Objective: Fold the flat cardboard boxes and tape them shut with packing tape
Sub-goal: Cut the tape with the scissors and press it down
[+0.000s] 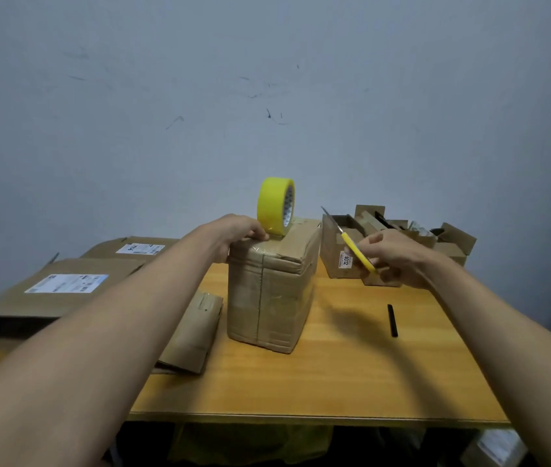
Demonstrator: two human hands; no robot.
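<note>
Left hand (237, 232) pressed curled fingers on the box's (269, 291) top near edge, beside the upright tape roll (276, 206); right hand (392, 256) pinched a yellow knife (356, 252) above the desk's (334, 375) bare right half. Box stood mid-desk, seams taped, cardboard wrinkled; flat cardboard (193, 335) lay left.

We face a scuffed pale grey-blue wall (267, 79) behind our orange wooden table (334, 375), dimly and evenly lit.
</note>
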